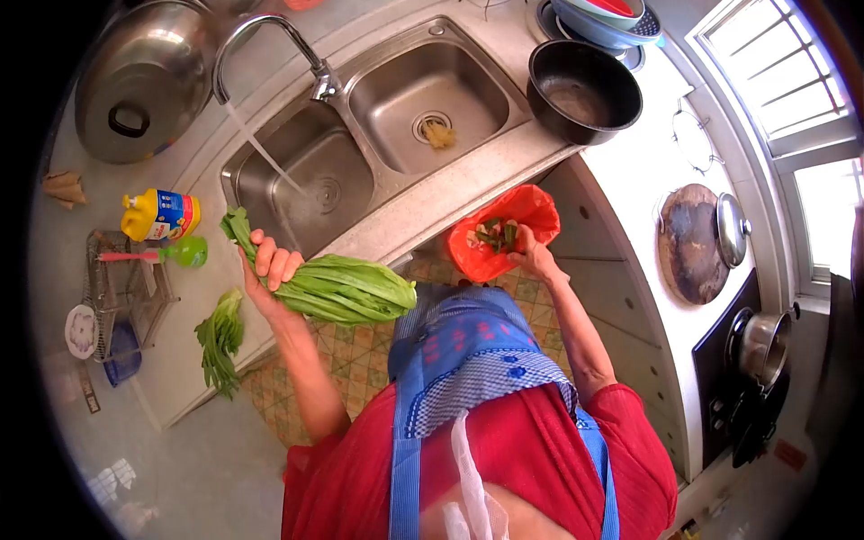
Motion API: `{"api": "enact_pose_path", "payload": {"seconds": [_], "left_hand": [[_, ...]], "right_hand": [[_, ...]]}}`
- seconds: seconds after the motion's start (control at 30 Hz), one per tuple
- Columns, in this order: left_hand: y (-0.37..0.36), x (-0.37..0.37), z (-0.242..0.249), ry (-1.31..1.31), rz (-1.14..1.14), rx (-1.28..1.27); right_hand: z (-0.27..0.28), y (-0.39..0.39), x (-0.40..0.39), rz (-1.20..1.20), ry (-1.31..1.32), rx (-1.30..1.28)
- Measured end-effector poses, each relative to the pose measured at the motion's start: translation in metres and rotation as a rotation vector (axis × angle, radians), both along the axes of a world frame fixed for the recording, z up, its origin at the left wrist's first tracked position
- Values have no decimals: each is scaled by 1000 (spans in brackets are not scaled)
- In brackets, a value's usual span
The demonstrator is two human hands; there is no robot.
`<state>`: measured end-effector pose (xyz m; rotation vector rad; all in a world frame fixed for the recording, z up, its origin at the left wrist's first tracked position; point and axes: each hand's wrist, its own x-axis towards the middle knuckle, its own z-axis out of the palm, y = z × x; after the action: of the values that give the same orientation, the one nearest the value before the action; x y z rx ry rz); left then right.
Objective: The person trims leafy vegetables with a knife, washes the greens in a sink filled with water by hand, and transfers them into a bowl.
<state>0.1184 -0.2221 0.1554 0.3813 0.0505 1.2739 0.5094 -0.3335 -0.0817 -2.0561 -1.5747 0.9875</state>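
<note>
My left hand [274, 265] is closed round the stem end of a head of romaine-like leafy lettuce [351, 288], held sideways in front of the left sink basin. Its leaves point right, toward my apron. On the other side, my right hand [535, 256] reaches over a bin lined with a red plastic bag [475, 261]. Its fingers are pinched at a green leaf scrap [510, 236]; more green and pale scraps lie inside the bag. Another leafy green bunch [220, 337] rests on the counter edge at left, apart from my hand.
Water runs from the faucet [315, 76] into the left sink basin [306, 171]. Yellowish scraps [439, 135] sit at the right basin's drain. A black pot [585, 90] stands right of the sink. Yellow bottle [162, 214], wire rack [126, 288] and large metal lid [144, 81] are at left.
</note>
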Motion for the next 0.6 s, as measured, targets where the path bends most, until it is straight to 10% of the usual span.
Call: {"api": "enact_pose_path", "payload": {"seconds": [0.23, 0.37, 0.6], "left_hand": [[-4, 0, 5, -96, 80, -7], [5, 0, 4, -194, 163, 48], [27, -9, -11, -403, 261, -44]], "right_hand": [[44, -3, 1, -105, 424, -53], [78, 5, -35, -419, 1841, -85], [173, 72, -145, -63, 1954, -343]]}}
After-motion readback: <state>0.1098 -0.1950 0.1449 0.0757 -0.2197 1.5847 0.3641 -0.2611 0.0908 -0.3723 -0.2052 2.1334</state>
